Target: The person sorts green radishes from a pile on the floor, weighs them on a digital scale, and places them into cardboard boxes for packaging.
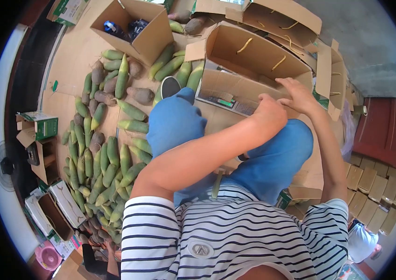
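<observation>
An open cardboard box (249,65) with yellow rope handles stands in front of my knees. My left hand (271,112) is closed at the near edge of this box, towards its right end, with the fingers curled. Beside it, my right hand (299,95) has its fingers bent over the same edge, reaching slightly inside. What sits under the fingertips is partly hidden. Below the box's near wall shows a panel (226,101) with a small bright green strip, perhaps a scale display. Several green radishes (196,77) lie left of the box.
A large pile of green radishes (107,163) covers the floor at left, with darker purplish ones (140,95) among them. Another box (135,35) holds a blue-capped item and black plastic. More open boxes (282,18) stand behind. Flat cartons (375,191) are stacked at right.
</observation>
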Demonstrator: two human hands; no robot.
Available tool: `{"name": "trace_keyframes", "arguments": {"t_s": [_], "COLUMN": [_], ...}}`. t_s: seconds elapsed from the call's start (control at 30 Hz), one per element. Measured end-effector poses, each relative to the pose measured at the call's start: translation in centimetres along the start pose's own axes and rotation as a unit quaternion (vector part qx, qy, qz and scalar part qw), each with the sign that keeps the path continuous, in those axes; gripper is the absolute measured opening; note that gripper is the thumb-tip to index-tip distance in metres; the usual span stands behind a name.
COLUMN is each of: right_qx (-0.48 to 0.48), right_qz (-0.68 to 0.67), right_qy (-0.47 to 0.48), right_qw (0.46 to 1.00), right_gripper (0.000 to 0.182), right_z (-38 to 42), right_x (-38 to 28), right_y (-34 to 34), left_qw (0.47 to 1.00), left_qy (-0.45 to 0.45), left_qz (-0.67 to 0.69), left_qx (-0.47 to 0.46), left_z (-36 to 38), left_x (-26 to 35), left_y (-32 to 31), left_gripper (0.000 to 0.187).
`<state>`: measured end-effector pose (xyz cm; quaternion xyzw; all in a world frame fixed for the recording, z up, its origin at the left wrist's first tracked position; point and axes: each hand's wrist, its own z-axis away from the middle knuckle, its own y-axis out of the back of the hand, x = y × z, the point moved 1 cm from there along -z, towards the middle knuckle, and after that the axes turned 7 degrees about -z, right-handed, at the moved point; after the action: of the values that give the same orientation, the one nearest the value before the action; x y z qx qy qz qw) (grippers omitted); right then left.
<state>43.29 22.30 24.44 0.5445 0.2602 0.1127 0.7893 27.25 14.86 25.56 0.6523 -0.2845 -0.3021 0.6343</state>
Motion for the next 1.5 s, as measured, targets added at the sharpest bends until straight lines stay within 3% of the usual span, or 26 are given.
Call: {"name": "trace_keyframes", "arguments": {"t_s": [0.17,0.2,0.23,0.3,0.37,0.43,0.53,0.63,0.67,0.77,0.87,1.0,1.1,1.23,1.33,1.4,1.43,1.5], "right_qx": [-0.036,-0.059,-0.080,-0.065,-0.001,-0.002,0.031,-0.004,-0.029,-0.079,0.003,0.049,0.145,0.218,0.179,0.137,0.116,0.088], "right_qz": [0.064,-0.113,-0.285,-0.509,-0.634,-0.568,-0.355,-0.116,-0.043,-0.092,-0.090,-0.148,-0.279,-0.264,-0.200,-0.157,-0.133,-0.101], "right_qy": [0.015,-0.100,-0.213,-0.322,-0.323,-0.282,-0.119,-0.055,-0.059,-0.050,-0.018,-0.017,-0.066,-0.036,-0.027,-0.029,-0.027,-0.025], "right_qw": [0.997,0.987,0.931,0.795,0.702,0.773,0.927,0.992,0.997,0.991,0.996,0.988,0.947,0.939,0.963,0.978,0.984,0.991], "right_gripper": [0.051,0.049,0.047,0.044,0.044,0.043,0.036,0.040,0.043,0.050,0.054,0.047,0.032,0.029,0.029,0.030,0.030,0.031], "right_z": [-2.0,-2.9,-4.0,-4.4,-3.7,-4.6,-6.6,-7.5,-7.8,-6.6,-5.1,-4.0,-4.5,-5.9,-6.6,-6.7,-6.6,-6.7], "right_x": [-0.8,0.0,0.2,-0.1,-3.6,-2.1,1.1,1.1,0.3,-1.8,-2.2,-3.8,-3.6,-3.5,-4.9,-5.2,-5.3,-4.8], "right_y": [-1.8,-3.1,-4.1,-4.8,-3.4,-4.2,-5.9,-5.5,-4.4,-2.4,-1.7,1.4,2.5,2.4,1.7,1.1,0.8,0.7], "left_qw": [0.997,0.994,0.991,0.986,0.984,0.986,0.991,0.990,0.991,0.991,0.989,0.980,0.976,0.976,0.974,0.974,0.983,0.983], "left_qy": [0.014,0.013,0.011,0.028,0.043,0.051,0.027,0.028,0.033,0.048,0.040,0.012,0.000,-0.019,-0.027,0.031,0.074,0.067], "left_qz": [0.039,0.041,0.044,0.038,0.037,0.041,0.041,0.041,0.048,0.056,0.048,0.072,0.075,0.109,0.106,0.103,0.118,0.168], "left_qx": [-0.067,-0.096,-0.126,-0.161,-0.171,-0.155,-0.128,-0.134,-0.124,-0.108,-0.132,-0.184,-0.205,-0.190,-0.196,-0.201,-0.122,-0.025], "left_z": [-1.2,-1.5,-1.5,-1.3,-1.0,-0.8,-0.7,-0.7,-0.7,-0.7,-0.6,-0.9,-1.7,-3.8,-3.3,-5.2,-4.2,-1.0], "left_x": [0.5,0.6,0.7,0.7,0.4,0.2,0.1,0.3,0.2,-0.1,-0.2,-0.1,0.8,2.3,2.4,4.4,4.8,3.6], "left_y": [0.9,0.9,1.1,1.5,1.6,1.6,1.7,2.0,2.0,2.0,2.8,3.3,3.1,2.7,4.4,4.1,4.6,5.6], "left_gripper": [0.023,0.025,0.027,0.028,0.029,0.029,0.030,0.031,0.031,0.032,0.033,0.035,0.038,0.038,0.035,0.034,0.034,0.029]}}
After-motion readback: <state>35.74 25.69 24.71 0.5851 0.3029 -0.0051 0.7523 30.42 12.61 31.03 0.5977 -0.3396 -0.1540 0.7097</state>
